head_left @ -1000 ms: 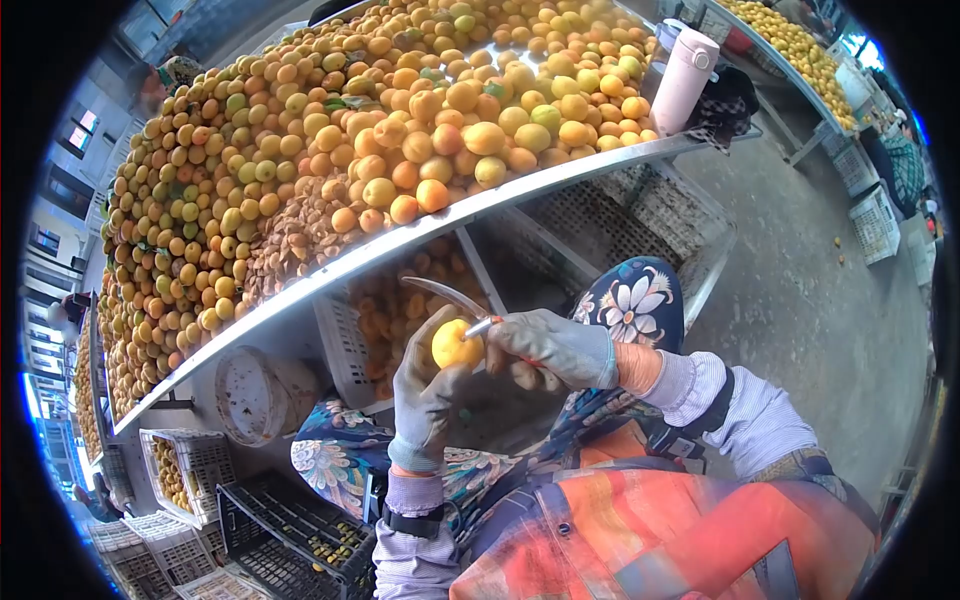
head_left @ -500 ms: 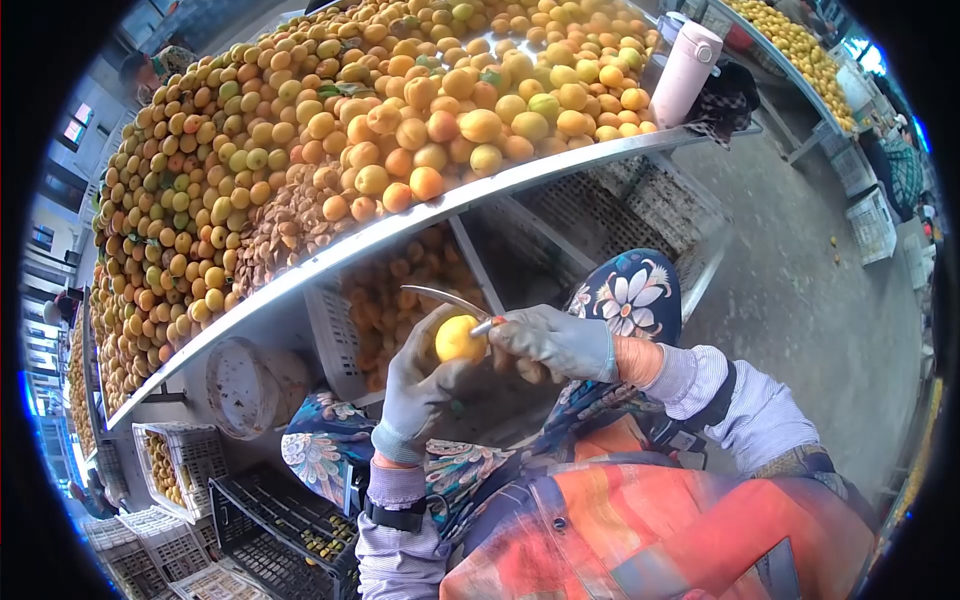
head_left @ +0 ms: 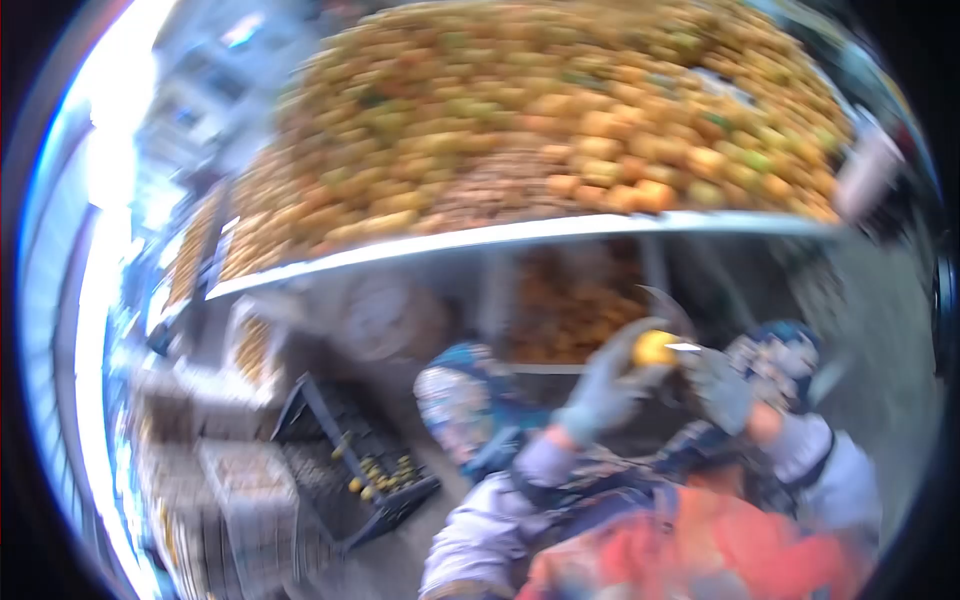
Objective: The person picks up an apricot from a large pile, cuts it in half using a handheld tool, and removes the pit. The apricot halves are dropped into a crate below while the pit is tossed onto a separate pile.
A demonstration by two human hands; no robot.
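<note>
The view is smeared by motion. My left hand (head_left: 607,388), in a grey glove, is closed around a yellow apricot (head_left: 653,348) in front of my lap. Close on the apricot's right, my gloved right hand (head_left: 722,392) grips a knife with a thin curved blade (head_left: 663,306), which rises above the fruit. A short bright metal part (head_left: 685,347) shows between the apricot and the right hand. Most of the knife's handle is hidden in the fingers.
A metal-edged table (head_left: 430,246) bears heaped apricots (head_left: 450,130) and a brown pile of pits (head_left: 500,187). Beneath stand a crate of orange pieces (head_left: 575,300) and a pale bucket (head_left: 385,315). A black crate (head_left: 325,480) holds small yellow fruit. A pink flask (head_left: 868,175) stands right.
The camera has swung left, so table and hands sit further right in view, and more of the crates shows. Both hands keep hold of the apricot and the knife.
</note>
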